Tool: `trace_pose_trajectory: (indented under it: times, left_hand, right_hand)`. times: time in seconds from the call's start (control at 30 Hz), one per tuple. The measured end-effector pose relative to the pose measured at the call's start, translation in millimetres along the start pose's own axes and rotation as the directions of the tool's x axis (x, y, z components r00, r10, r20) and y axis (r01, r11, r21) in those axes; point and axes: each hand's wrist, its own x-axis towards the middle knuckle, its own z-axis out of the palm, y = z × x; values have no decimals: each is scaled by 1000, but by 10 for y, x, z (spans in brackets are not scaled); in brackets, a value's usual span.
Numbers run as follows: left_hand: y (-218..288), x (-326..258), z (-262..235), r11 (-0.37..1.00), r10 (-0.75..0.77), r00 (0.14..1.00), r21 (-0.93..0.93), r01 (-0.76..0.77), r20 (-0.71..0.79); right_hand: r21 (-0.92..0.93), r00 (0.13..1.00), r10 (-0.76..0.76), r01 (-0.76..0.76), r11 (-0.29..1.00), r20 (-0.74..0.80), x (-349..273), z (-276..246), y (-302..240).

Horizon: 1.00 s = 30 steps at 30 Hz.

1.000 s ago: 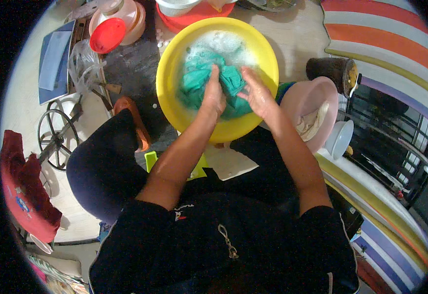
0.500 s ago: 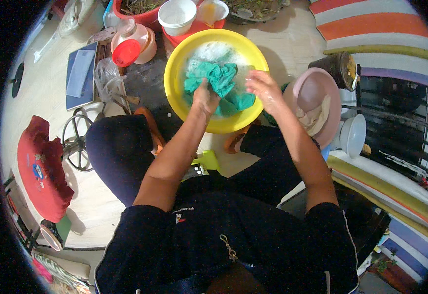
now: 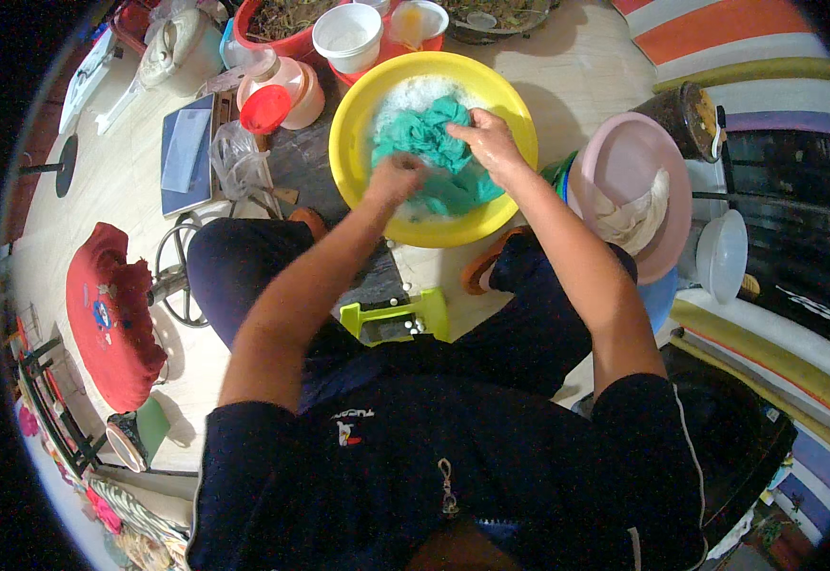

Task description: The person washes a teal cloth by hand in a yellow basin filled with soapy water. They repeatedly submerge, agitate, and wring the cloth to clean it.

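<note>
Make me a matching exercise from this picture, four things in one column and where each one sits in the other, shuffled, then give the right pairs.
Column one:
1. round yellow plastic basin
2. wet teal cloth
3. round pink plastic basin
4. red fabric item

Column two:
A. on the floor to the person's left, beyond the knee
B. under the left hand and right hand, in suds
C. in front of the person, between the knees
D. to the person's right, with a pale wrung cloth in it

Pairs: 1-C, 2-B, 3-D, 4-A
</note>
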Motion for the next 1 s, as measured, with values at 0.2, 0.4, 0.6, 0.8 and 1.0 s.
trace_pose_trajectory:
  times: [0.2, 0.4, 0.6, 0.8, 1.0]
  left_hand:
    - [600, 130, -494, 712, 637, 770, 352, -608, 41]
    - [1029, -54, -453, 895, 406, 855, 47, -443, 322]
    - [1119, -19, -649, 954, 239, 830, 38, -298, 503]
    - [1203, -129, -825, 977, 208, 912, -109, -181, 354]
    - [1137, -100, -905, 946, 180, 941, -313, -86, 287]
  right_hand:
    - [428, 998, -44, 24, 903, 36, -304, -29, -486]
    - [671, 960, 37, -221, 708, 277, -277, -95, -594]
    - [668, 939, 40, -272, 693, 341, -371, -170, -771]
    - [371, 973, 79, -158, 915, 218, -284, -250, -662]
    - [183, 950, 168, -220, 958, 264, -312, -288, -617]
